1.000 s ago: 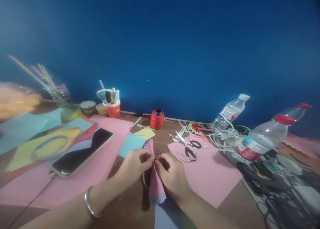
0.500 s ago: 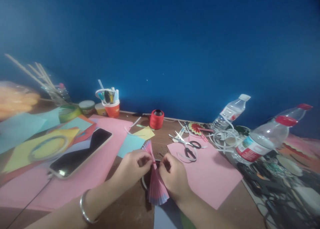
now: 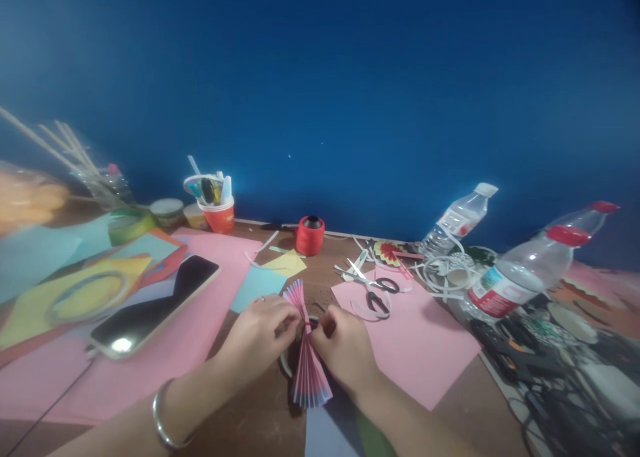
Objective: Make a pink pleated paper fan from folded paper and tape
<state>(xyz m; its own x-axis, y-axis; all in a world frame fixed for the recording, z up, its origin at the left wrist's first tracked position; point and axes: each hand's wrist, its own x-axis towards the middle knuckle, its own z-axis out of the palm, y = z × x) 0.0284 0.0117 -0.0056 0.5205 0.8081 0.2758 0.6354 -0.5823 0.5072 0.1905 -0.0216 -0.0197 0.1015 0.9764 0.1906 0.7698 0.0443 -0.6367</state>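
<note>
A pleated paper fan [image 3: 310,377], pink with bluish edges, stands lengthwise between my hands, pinched in at its middle. Red thread [image 3: 307,323] circles that narrow waist. On the near side its folds spread wide; the far end flares less. My left hand [image 3: 265,330] is closed in a pinch at the left of the waist. Opposite it, my right hand [image 3: 345,347] pinches too, its thumb close against the fan. Both sets of fingertips meet at the thread, whose ends are too fine to follow. Behind the fan sits a dark round object with a pale rim [image 3: 286,364], mostly hidden.
A red thread spool [image 3: 310,237] stands near the wall. Scissors [image 3: 373,285] lie on pink paper [image 3: 425,350] to the right, before bottles [image 3: 520,277] and cables. Leftward are a phone [image 3: 155,310], coloured sheets and a cup of pens [image 3: 217,214].
Both hands stay pinched at the fan's waist, with the fingers shifting slightly. The fan has turned a little and its near folds look more spread. The whole view has shifted slightly.
</note>
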